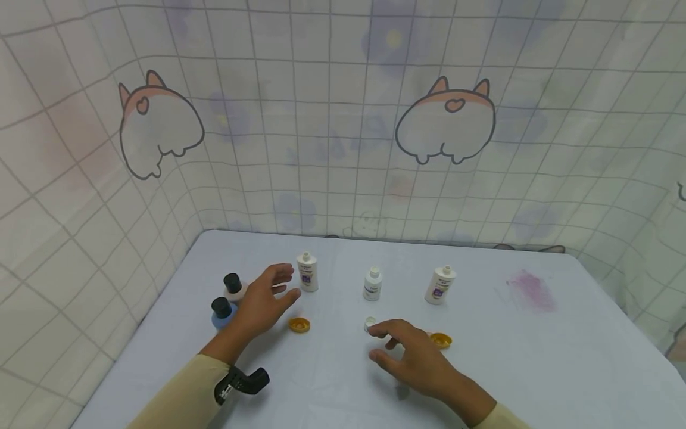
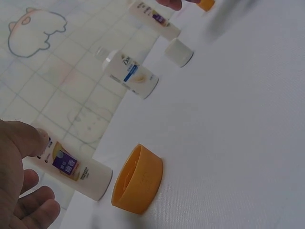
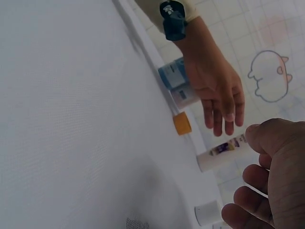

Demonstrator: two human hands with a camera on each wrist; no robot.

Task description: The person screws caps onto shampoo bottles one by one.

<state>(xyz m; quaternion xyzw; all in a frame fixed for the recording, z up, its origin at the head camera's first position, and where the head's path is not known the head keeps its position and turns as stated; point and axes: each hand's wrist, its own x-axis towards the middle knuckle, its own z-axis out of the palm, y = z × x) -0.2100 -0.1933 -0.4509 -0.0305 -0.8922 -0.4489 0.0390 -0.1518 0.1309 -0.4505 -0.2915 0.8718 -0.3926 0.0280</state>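
Note:
My left hand hovers with loosely spread fingers just left of a white bottle that has no cap on. In front of that bottle an orange cap lies on the table, hollow side showing. Over the table to the right, my right hand has relaxed, slightly bent fingers and holds nothing. Its fingertips are close to a small white cap; whether they touch cannot be told. Behind that cap stands a smaller white bottle. Another uncapped white bottle stands farther right, with a second orange cap partly behind my right hand.
A blue bottle and a pale bottle, both black-capped, stand beyond my left forearm, partly hidden by it. Gridded cloth curtains hang behind and beside the white table. A pink stain marks the right side.

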